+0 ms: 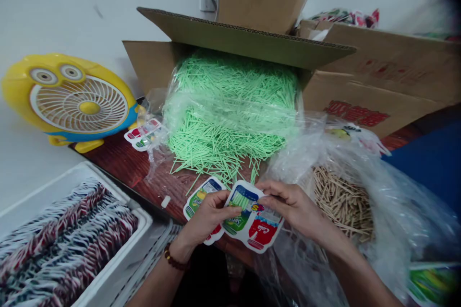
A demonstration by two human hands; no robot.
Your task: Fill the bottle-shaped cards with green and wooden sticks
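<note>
A double pouch (264, 231), shaped like two drink cups with green "Sprite" and red "Cola" prints, is between my hands near the table's front edge. My left hand (209, 216) grips its left side, thumb on the printed face. A second, similar pouch (194, 201) lies partly hidden behind that hand. My right hand (293, 206) pinches the upper right edge of the front pouch; its fingertips are partly hidden. Light green sticks show in the pouch's green half. Just beyond, a heap of thin green sticks (219, 146) spills from a plastic-lined cardboard box (234, 41).
To the left stand a yellow fan (88, 105) and a white bin (144, 228) packed with pouches. Brown sticks (342, 201) lie in clear plastic on the right. More pouches (144, 134) lie near the fan. Another cardboard box (389, 81) stands at the back right.
</note>
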